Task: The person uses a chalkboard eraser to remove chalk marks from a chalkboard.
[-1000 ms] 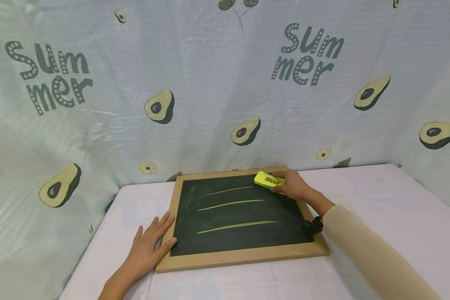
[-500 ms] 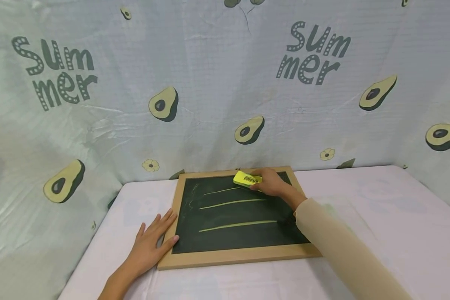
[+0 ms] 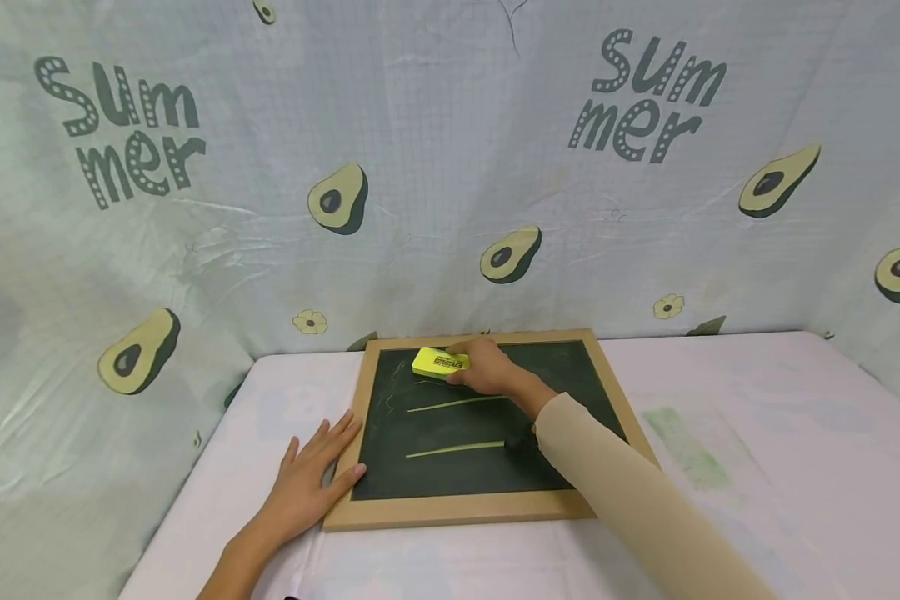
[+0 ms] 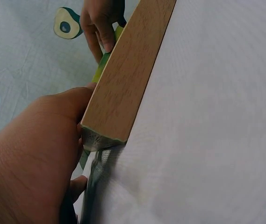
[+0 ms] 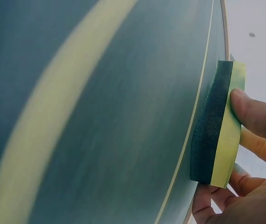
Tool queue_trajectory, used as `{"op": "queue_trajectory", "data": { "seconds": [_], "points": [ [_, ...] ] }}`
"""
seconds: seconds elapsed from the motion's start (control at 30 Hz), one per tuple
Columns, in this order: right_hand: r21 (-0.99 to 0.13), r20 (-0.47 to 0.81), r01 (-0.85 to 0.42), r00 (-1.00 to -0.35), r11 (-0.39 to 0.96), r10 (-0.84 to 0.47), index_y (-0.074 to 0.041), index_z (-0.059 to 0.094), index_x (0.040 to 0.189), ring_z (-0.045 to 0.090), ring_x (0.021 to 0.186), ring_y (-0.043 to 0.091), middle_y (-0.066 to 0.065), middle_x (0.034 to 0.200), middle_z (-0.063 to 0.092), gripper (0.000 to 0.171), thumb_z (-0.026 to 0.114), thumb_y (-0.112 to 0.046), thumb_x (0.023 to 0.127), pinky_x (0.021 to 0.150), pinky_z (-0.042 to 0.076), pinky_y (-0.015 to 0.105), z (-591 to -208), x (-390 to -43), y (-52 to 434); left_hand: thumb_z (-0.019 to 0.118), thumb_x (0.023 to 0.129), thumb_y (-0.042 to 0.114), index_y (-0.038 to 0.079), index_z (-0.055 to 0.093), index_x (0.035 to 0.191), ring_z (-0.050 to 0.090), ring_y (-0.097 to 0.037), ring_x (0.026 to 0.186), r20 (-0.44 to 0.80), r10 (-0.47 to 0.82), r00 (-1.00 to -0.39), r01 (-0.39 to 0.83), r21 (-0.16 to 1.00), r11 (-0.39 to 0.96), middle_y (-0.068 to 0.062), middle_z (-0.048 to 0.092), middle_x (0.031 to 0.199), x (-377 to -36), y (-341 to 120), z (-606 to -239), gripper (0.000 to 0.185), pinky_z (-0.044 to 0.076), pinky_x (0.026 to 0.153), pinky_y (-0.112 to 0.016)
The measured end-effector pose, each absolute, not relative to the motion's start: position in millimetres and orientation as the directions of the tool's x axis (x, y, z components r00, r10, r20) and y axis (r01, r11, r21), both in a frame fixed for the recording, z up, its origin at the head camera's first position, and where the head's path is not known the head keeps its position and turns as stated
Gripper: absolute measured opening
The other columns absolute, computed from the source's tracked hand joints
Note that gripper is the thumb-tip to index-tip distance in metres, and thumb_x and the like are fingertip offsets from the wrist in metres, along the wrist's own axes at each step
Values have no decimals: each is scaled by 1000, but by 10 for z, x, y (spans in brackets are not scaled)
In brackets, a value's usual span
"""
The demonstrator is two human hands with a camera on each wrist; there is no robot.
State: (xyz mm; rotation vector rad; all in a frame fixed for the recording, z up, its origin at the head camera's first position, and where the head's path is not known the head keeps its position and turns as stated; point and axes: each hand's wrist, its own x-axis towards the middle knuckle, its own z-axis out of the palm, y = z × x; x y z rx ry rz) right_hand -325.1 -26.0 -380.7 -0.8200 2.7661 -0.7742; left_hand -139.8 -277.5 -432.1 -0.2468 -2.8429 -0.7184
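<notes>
A wood-framed chalkboard (image 3: 457, 510) lies flat on the table, with yellow-green chalk lines (image 3: 453, 450) across its dark face. My right hand (image 3: 487, 371) grips a yellow eraser (image 3: 440, 363) and presses it on the board's upper left part. The right wrist view shows the eraser's (image 5: 219, 126) dark felt flat against the board, with my fingers (image 5: 254, 112) curled over its yellow back. My left hand (image 3: 311, 483) lies flat with straight fingers against the frame's lower left corner. The left wrist view shows that hand (image 4: 34, 154) pressing the wooden frame (image 4: 123, 79).
A white cloth covers the table (image 3: 757, 467), with a faint green smear (image 3: 682, 446) right of the board. Avocado-print fabric (image 3: 450, 167) hangs as a wall behind and along both sides.
My right hand has slid the eraser leftward along the top of the board. The top chalk line is mostly wiped away behind it. The left hand has stayed in place.
</notes>
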Motion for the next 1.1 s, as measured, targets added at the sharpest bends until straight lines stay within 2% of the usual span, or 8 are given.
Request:
{"op": "queue_trajectory", "data": {
  "seconds": [0.3,0.57,0.73,0.9,1.1],
  "points": [
    [-483,-13,-509,-809,713,-587,-10,55,136,46,122,28,10,133,55,52,70,-26,89,98,40,45,-3788,-3193,-502,58,92,47,14,40,147,24,-41,139,217,113,-970,203,453,868,-6,31,154,-1414,-2758,-4329,66,4,104,-68],
    [-440,-31,-560,-772,702,-635,-8,52,138,46,126,28,9,134,54,53,68,-25,90,102,37,42,-3757,-3242,-380,58,93,45,13,40,147,24,-41,139,218,124,-968,214,460,862,-6,31,154,-1390,-2757,-4310,65,3,105,-68],
    [-447,-35,-528,-796,722,-604,-7,52,138,44,127,30,10,138,51,53,68,-24,91,103,36,45,-3736,-3318,-47,58,93,43,12,41,146,24,-41,138,229,120,-966,217,463,859,-7,31,153,-1376,-2757,-4281,64,4,105,-67],
    [-462,-5,-484,-836,743,-548,-3,52,137,46,124,34,15,137,51,52,67,-23,91,101,37,48,-3754,-3370,455,58,94,43,12,41,147,24,-41,139,236,131,-963,230,460,858,-7,31,154,-1382,-2768,-4303,63,4,105,-67],
    [-463,40,-482,-850,744,-525,2,50,137,48,119,36,20,134,52,55,67,-24,91,98,38,52,-3785,-3389,976,58,93,43,13,40,147,23,-41,139,237,138,-961,237,462,855,-6,30,154,-1395,-2772,-4317,64,4,105,-67]
  ]
}}
